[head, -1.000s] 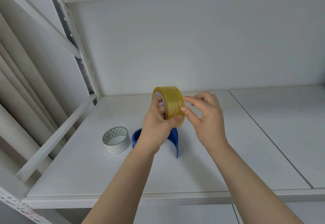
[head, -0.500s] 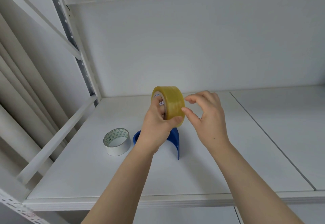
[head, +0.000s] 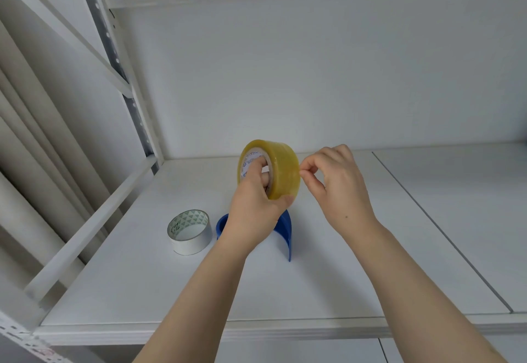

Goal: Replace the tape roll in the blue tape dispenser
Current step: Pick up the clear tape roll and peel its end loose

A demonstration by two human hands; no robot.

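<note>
White shelf (head: 342, 277) with blue tape dispenser (head: 285, 228) and white roll (head: 190, 233).

White metal shelving (head: 427, 220), pale wall (head: 313, 77)

We found the white shelf (head: 356, 263) bare across its right half and along the front edge, leaving open passage there. Two obstacles stood left of centre: a white tape roll (head: 190, 231) lying flat and, just beside it, the blue tape dispenser (head: 285, 227), partly hidden behind the left hand (head: 253, 214). That hand held the yellow tape roll (head: 281, 168) upright above the dispenser, with the right hand (head: 339, 188) pinching at its outer face, so both occupied the central airspace. A diagonal brace (head: 85, 228) and perforated upright (head: 134, 106) closed the left side; the rear wall (head: 313, 77) bounded the back.
</note>
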